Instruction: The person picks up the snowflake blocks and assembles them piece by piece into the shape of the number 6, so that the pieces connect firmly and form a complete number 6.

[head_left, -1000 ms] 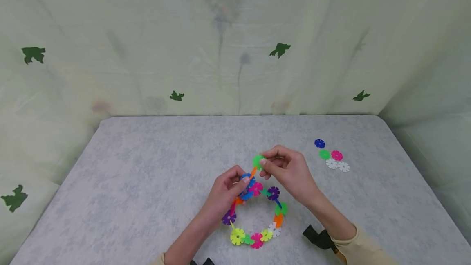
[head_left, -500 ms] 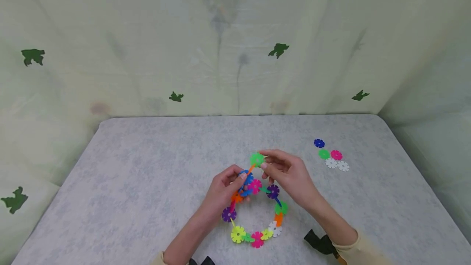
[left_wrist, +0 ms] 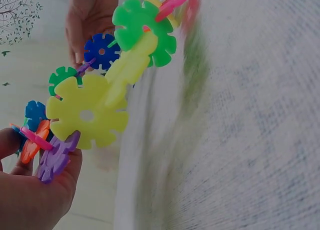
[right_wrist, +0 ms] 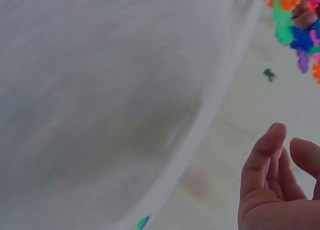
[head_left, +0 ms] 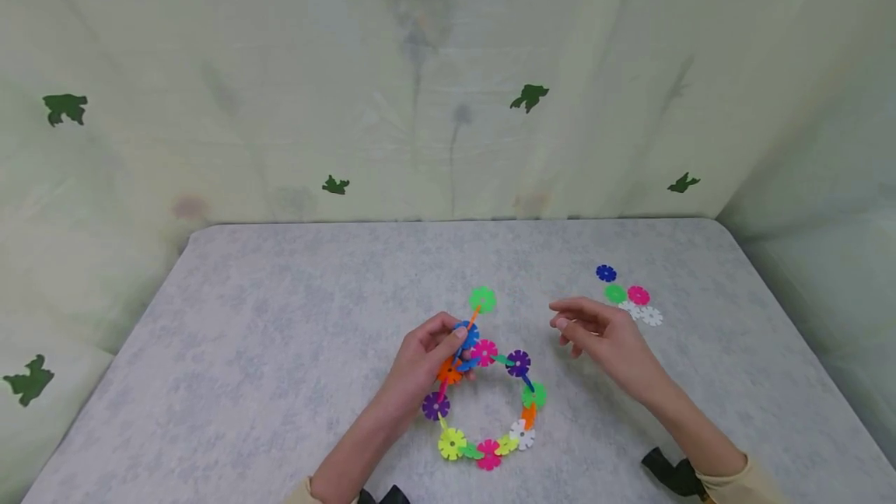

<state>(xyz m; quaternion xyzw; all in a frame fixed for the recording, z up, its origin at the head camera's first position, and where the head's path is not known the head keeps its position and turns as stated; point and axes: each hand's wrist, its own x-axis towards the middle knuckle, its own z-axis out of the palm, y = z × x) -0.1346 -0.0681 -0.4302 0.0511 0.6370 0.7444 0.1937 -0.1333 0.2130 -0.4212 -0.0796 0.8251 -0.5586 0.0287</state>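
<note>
My left hand (head_left: pixel 420 360) pinches a blue notched plastic disc (head_left: pixel 467 334) between thumb and fingers. This disc belongs to a ring of interlocked snowflake discs (head_left: pixel 452 443) in many colours. From the pinched spot an orange disc (head_left: pixel 474 317), seen edge-on, sticks up with a green disc (head_left: pixel 483 299) slotted on its end. In the left wrist view a yellow disc (left_wrist: pixel 75 112) and a purple disc (left_wrist: pixel 57 160) of the ring are close by the fingers. My right hand (head_left: pixel 609 337) hovers to the right of the ring, fingers loosely bent and holding nothing.
Beyond my right hand lie loose discs: a dark blue one (head_left: pixel 606 273), a green one (head_left: pixel 614 294), a pink one (head_left: pixel 638 295) and white ones (head_left: pixel 652 316). The grey table (head_left: pixel 315 294) ends at a pale curtain (head_left: pixel 280 99) with dark green leaf shapes.
My right hand has let go of the green disc and moved right, towards the loose discs. My left hand keeps its pinch on the ring, nearly still.
</note>
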